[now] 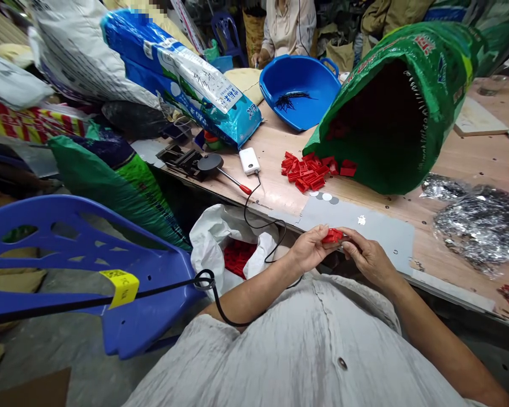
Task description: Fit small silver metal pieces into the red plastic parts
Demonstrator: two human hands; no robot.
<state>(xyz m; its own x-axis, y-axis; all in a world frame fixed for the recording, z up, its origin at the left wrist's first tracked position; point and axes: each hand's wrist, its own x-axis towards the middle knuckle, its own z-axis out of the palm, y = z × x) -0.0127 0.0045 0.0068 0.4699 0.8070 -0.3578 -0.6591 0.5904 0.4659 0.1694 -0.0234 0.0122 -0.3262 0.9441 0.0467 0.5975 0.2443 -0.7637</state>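
Near the table's front edge, my left hand is closed around a small red plastic part. Its exact kind is too small to make out. My right hand meets it from the other side, thumb and fingers pinched at the part's right end; whatever lies between those fingertips is hidden. Beyond my hands, a grey sheet lies on the tabletop with a few small silvery pieces on it. A pile of similar red parts spills by the mouth of a green sack.
Clear bags of shiny metal pieces lie at right. A blue basin holds thin dark strips. A white power bank trails a black cable. Below the edge stands a white sack of red parts, beside a blue chair. Another person sits opposite.
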